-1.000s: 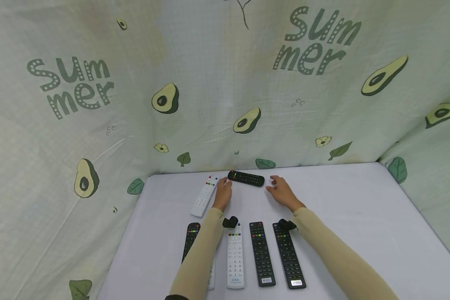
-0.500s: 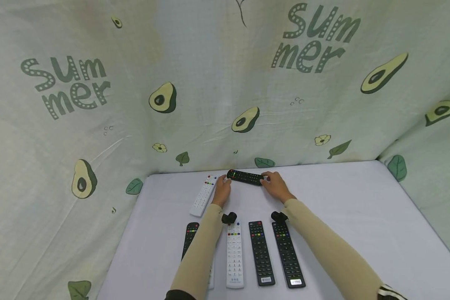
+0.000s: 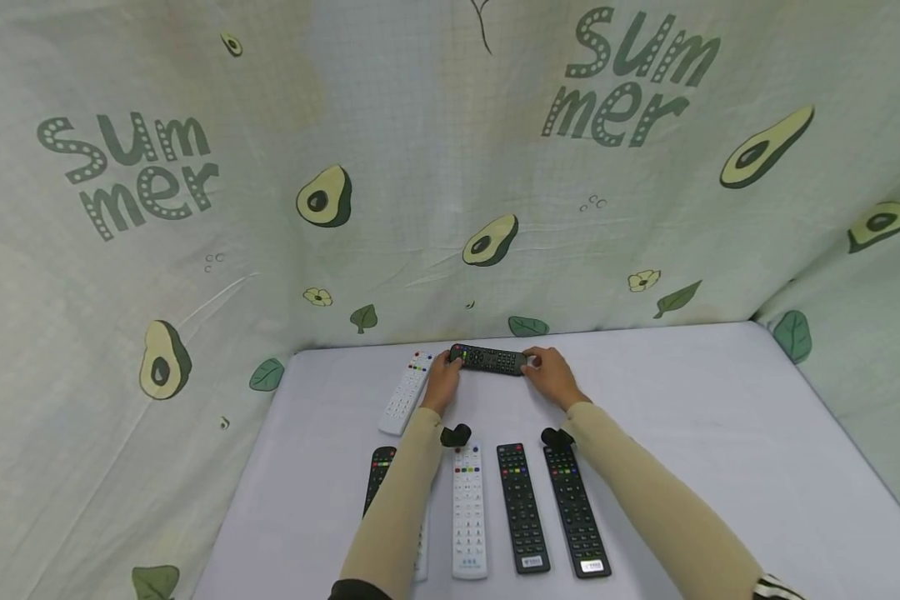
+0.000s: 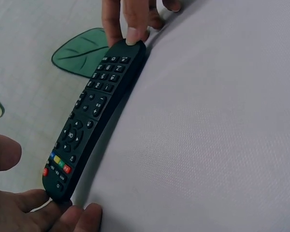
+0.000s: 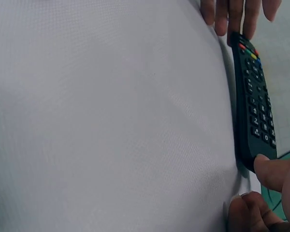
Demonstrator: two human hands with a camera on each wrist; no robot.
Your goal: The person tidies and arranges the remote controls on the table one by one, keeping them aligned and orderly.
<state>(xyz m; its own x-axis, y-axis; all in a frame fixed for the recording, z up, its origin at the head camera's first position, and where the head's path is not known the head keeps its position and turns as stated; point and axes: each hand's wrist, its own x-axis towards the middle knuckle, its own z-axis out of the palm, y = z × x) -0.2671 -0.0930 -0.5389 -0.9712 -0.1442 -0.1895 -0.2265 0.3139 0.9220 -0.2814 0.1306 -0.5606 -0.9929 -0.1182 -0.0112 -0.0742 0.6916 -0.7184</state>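
A black remote control (image 3: 489,359) lies crosswise near the table's back edge, one end appearing raised. At its right end my right hand (image 3: 554,377) pinches it, thumb on top in the right wrist view. My left hand (image 3: 442,382) is at the other end, by the coloured buttons. In the left wrist view, its fingers (image 4: 36,198) touch that end from below while the thumb stands apart from the remote. Just left of this hand lies a white remote control (image 3: 407,394), slanted on the table.
In front lie a white remote (image 3: 468,512), a black remote (image 3: 523,508) and another black remote (image 3: 578,512). My left sleeve partly covers a further black remote (image 3: 378,475) and a white one (image 3: 422,550). A printed cloth (image 3: 420,275) hangs behind the white table (image 3: 690,400).
My right hand has moved left and taken hold of the black remote's right end. The remote has shifted slightly left and its face has tilted. My left hand has stayed nearly in place.
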